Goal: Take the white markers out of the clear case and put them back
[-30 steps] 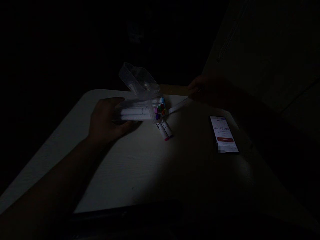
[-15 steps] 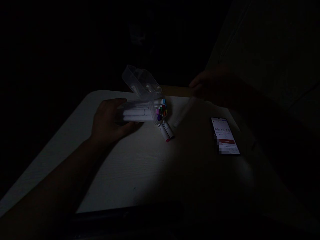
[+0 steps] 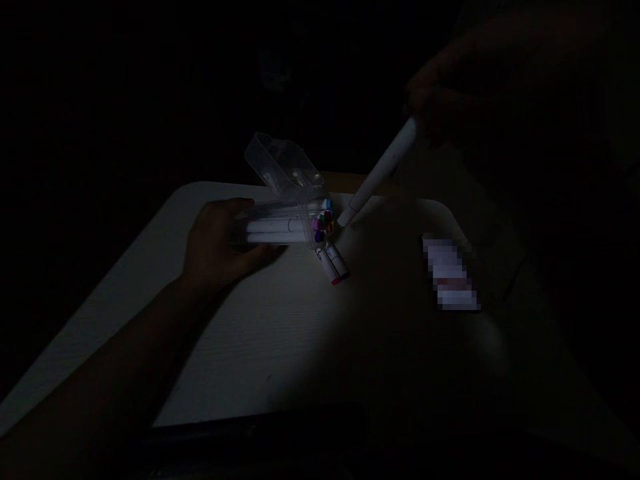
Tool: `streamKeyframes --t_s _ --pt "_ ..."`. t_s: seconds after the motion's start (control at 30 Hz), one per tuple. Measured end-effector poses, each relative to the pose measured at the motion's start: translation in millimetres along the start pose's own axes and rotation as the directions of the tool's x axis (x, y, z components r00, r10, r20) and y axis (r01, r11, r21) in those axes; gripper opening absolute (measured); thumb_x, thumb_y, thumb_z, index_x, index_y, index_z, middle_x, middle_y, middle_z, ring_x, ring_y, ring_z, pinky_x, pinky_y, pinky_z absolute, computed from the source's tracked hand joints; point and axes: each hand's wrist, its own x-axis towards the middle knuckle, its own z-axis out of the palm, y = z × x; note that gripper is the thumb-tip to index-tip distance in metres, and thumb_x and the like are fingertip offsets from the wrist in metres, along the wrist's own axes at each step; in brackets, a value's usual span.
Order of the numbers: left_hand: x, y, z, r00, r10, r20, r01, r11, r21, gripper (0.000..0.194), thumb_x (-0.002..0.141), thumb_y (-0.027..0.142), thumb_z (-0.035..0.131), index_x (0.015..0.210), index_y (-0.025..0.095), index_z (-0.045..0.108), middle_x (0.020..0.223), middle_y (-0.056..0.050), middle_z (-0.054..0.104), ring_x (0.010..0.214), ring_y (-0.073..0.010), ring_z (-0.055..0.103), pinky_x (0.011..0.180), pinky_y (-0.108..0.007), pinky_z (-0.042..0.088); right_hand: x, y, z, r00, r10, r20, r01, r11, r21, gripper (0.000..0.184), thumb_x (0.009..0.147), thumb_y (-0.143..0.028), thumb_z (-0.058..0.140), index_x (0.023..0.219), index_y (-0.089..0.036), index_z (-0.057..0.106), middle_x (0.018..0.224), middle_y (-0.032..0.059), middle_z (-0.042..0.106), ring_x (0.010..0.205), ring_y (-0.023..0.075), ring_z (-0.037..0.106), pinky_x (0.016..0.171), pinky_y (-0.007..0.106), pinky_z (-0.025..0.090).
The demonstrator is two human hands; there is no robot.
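My left hand (image 3: 215, 240) is wrapped round the closed end of a clear plastic case (image 3: 285, 210) lying on its side. Its lid (image 3: 286, 163) is swung up and back. Inside lie several white markers (image 3: 275, 227), their coloured caps (image 3: 323, 223) facing right at the open end. My right hand (image 3: 445, 93), dim and raised at the upper right, pinches one end of a white marker (image 3: 383, 170). That marker slants down to the left, its greenish tip close beside the case's mouth; whether they touch I cannot tell. Two loose markers (image 3: 334, 263) lie just below the case's open end.
A lit phone (image 3: 451, 273), its screen blurred out, lies on the right of the pale table (image 3: 240, 347). A dark edge (image 3: 250, 427) runs along the front. The room is very dark, with a shadow over the table's right half.
My right hand has risen and moved right, and the marker in it now shows clearly, angled toward the case. My left hand and the case have hardly moved.
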Motion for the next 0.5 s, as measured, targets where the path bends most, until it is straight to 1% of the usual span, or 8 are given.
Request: streamKeyframes --t_s 0.1,0.17,0.23,0.37,0.5 --pt "0 0 -0.3 1.000 0.006 0.003 -0.006 1.000 -0.003 0.064 0.062 0.052 0.064 0.113 0.016 0.050 0.107 -0.008 0.058 0.100 -0.0236 0.053 0.086 -0.036 0.044 -2 -4 -3 0.995 -0.056 -0.084 0.061 0.996 0.057 0.014 0.076 -0.021 0.052 0.080 -0.014 0.064 0.065 -0.0037 0.056 0.065 0.0059 0.059 0.056 0.019 0.035" --pt "0 0 -0.2 1.000 0.014 0.008 -0.014 1.000 -0.002 0.064 0.062 0.052 0.064 0.113 0.016 0.050 0.108 -0.008 0.058 0.101 -0.0236 0.053 0.087 -0.036 0.043 -3 -5 -2 0.989 -0.057 -0.136 0.073 0.991 0.113 0.010 0.076 -0.017 0.053 0.077 -0.015 0.062 0.065 -0.0051 0.055 0.067 0.0058 0.060 0.057 0.018 0.036" --pt "0 -1 0.3 1.000 0.006 -0.001 -0.006 1.000 -0.001 0.066 0.060 0.052 0.065 0.114 0.016 0.050 0.108 -0.007 0.058 0.100 -0.0233 0.054 0.086 -0.036 0.044 -3 -4 0 0.985 -0.058 -0.164 0.080 0.988 0.129 0.009 0.076 -0.018 0.053 0.077 -0.016 0.062 0.066 -0.0053 0.056 0.067 0.0055 0.060 0.057 0.018 0.036" --pt "-1 -1 0.8 1.000 -0.003 -0.003 0.003 1.000 0.004 0.066 0.060 0.052 0.066 0.113 0.017 0.049 0.107 -0.007 0.058 0.099 -0.0229 0.054 0.086 -0.036 0.044 -1 1 8 0.984 -0.087 -0.157 0.103 0.990 0.094 0.017 0.077 -0.023 0.053 0.082 -0.013 0.066 0.067 -0.0039 0.058 0.061 0.0046 0.057 0.058 0.019 0.039" --pt "0 1 -0.8 1.000 -0.003 0.013 0.003 1.000 0.000 0.065 0.061 0.054 0.064 0.114 0.018 0.048 0.108 -0.006 0.058 0.100 -0.0234 0.053 0.086 -0.037 0.044 -2 4 14 0.988 -0.092 -0.127 0.101 0.993 0.064 0.016 0.077 -0.019 0.055 0.081 -0.011 0.067 0.076 -0.0017 0.064 0.071 0.0056 0.058 0.066 0.018 0.043"
